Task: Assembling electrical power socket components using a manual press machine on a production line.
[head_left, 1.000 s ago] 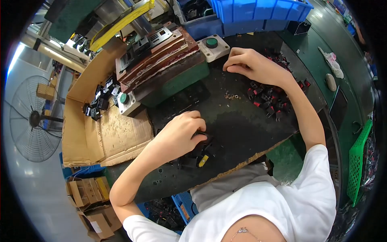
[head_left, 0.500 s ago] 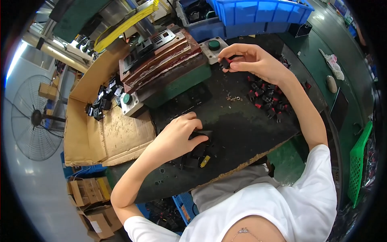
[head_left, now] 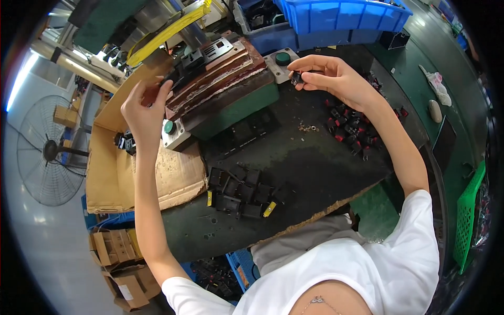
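My left hand (head_left: 143, 107) is raised at the left end of the press fixture, its thumb and fingers closed on a black plastic part (head_left: 179, 80) over the fixture's top. The fingers partly hide that part. My right hand (head_left: 336, 79) pinches a small black switch (head_left: 297, 77) beside the right green button (head_left: 283, 59). The fixture (head_left: 231, 89) is a stack of brown slabs on a green base, with a silver slotted plate (head_left: 217, 49) on top. Several black plastic housings (head_left: 239, 191), some with yellow pieces, lie loose on the bench before me.
A pile of small black and red switches (head_left: 354, 128) lies at the right, under my right forearm. Tiny metal bits (head_left: 308, 127) are scattered mid-bench. A cardboard box (head_left: 181, 181) holding black parts stands left of the fixture, near the left green button (head_left: 169, 127). Blue bins (head_left: 341, 18) stand behind.
My left hand has moved from the housings on the bench up and left to the fixture, a black part in it. My right hand has stayed nearly in place with the switch.
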### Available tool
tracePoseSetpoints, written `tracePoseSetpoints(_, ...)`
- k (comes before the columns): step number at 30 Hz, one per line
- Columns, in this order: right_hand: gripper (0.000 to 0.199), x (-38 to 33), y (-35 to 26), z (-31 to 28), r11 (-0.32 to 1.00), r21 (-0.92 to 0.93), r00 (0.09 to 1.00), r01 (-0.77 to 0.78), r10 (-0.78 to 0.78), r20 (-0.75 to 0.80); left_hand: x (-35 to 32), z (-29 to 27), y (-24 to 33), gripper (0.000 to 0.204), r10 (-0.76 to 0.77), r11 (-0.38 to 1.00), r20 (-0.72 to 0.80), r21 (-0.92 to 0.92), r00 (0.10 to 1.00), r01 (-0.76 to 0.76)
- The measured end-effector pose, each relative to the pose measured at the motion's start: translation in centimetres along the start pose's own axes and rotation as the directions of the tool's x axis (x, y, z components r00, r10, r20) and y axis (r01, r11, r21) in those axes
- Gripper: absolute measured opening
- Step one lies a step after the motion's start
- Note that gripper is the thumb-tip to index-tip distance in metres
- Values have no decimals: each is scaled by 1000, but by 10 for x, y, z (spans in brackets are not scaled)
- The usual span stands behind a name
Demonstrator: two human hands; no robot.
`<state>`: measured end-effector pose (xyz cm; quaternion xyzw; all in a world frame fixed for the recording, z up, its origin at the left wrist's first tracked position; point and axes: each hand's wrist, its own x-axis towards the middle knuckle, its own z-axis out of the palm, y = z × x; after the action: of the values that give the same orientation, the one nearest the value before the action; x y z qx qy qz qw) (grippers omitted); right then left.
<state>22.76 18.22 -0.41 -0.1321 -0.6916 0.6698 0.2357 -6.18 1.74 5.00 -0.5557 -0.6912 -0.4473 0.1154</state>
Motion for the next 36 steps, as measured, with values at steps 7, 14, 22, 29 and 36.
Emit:
tracePoseSetpoints(7,33,-1,-2,4,999,-47,1000,-17,16,-21,23,20,-31,16,13,1000,-101,16,995,-11)
tracePoseSetpoints(14,33,1,1,4,999,-48,1000,-22,21,-19,25,25,-18,20,11,997,-58,81,998,-6)
tracePoseSetpoints(22,33,0,2,4,998,-62,999,-22,19,-43,30,20,-45,19,140,981,65,-148,988,-129)
tracePoseSetpoints(29,33,1,3,4,998,-52,999,-31,29,-34,32,12,-54,14,67,961,241,-275,968,2)
tracePoseSetpoints(36,33,2,3,6,997,-71,999,-27,24,-37,42,-2,-41,13,108,993,349,-89,931,-82)
